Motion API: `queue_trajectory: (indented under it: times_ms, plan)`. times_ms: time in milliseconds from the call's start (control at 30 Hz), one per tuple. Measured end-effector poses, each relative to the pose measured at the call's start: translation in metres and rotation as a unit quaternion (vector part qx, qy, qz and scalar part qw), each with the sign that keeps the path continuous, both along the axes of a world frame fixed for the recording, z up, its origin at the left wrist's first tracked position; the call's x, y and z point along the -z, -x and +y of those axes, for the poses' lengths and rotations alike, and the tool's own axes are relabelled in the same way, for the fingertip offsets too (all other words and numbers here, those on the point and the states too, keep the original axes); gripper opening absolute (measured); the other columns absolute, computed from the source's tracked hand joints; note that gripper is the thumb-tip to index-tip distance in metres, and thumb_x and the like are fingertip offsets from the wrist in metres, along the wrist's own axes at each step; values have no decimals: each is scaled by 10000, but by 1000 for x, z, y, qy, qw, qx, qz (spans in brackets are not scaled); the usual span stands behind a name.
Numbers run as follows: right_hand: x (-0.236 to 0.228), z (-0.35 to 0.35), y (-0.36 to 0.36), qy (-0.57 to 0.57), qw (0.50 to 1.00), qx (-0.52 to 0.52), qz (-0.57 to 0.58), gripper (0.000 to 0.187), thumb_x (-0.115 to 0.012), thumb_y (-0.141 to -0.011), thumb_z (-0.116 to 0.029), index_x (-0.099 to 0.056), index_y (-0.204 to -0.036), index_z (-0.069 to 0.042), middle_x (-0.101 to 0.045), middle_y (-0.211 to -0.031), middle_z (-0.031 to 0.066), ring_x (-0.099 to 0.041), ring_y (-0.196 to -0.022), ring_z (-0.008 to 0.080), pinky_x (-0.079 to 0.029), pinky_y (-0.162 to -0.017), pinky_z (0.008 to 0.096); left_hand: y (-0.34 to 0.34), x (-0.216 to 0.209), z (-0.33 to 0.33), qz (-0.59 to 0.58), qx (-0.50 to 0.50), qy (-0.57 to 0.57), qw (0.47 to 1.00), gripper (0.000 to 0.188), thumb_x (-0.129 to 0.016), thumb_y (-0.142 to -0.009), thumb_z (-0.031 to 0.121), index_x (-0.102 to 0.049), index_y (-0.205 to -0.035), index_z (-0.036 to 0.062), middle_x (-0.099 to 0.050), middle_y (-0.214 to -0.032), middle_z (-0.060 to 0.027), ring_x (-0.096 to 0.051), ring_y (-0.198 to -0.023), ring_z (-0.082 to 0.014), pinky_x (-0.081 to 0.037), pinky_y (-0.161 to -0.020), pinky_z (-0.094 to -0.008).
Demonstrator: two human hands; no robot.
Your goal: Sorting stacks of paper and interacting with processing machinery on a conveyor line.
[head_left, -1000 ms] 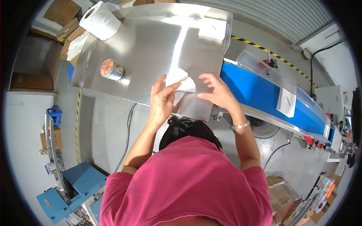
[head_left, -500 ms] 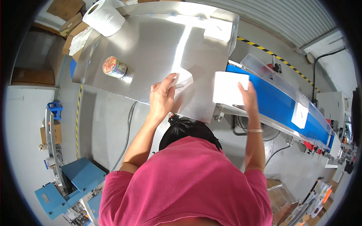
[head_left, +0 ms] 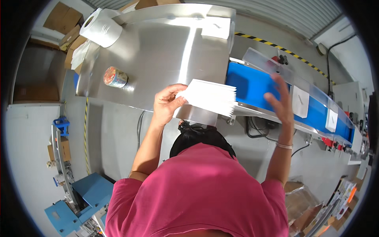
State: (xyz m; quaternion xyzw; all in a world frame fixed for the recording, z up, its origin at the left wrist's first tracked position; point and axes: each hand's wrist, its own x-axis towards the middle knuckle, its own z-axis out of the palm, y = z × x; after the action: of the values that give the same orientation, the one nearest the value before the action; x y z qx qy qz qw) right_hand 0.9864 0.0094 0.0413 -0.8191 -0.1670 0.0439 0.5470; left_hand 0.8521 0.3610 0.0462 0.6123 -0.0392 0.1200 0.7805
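Observation:
My left hand pinches one end of a fanned stack of white paper-like sheets over the near edge of the metal table. The stack's serrated-looking free edges point right. My right hand hovers over the blue conveyor belt with its fingers apart, slightly blurred and holding nothing. Just right of it lies a white flat packet with a small dark mark. Farther along the belt is a second white packet.
The metal table bears a printed can-like cylinder, a white roll and a white sheet. A clear guard runs along the belt's far side. Cardboard boxes stand at far left.
My right hand has released a white packet onto the belt and moved right. The other packet has travelled farther along. My left hand's stack has swung flat and fanned out to the right.

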Motion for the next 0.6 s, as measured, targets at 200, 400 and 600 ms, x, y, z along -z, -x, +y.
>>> queue_trajectory:
  times_ms: [200,400,600]
  plan:
    - [-60,95,37,42,953,-285,-98,1154,-888,-473,-334,-253,-1406,-95,-338,-1402,145,-284,-1321,325,-251,-1075,420,-9,-15,-21,42,31,-63,997,273,-628,-802,-71,-614,-1071,-20,-633,-1018,-73,-586,-941,-140,-476,-823,-262]
    - [-20,94,43,-63,977,-204,19,579,-776,-717,-169,-494,-1208,-45,-575,-1106,78,-532,-1018,168,-412,-911,313,-20,-32,-39,96,29,-112,989,321,-623,-804,-71,-597,-1116,-1,-637,-996,-57,-582,-933,-121,-468,-814,-249]
    - [37,46,24,-190,972,-30,135,207,-601,-890,-151,-578,-1034,-3,-595,-908,5,-534,-823,76,-446,-739,227,-34,-16,-52,134,43,-159,977,447,-609,-811,-63,-522,-1229,68,-643,-968,-29,-557,-838,-73,-444,-739,-223]
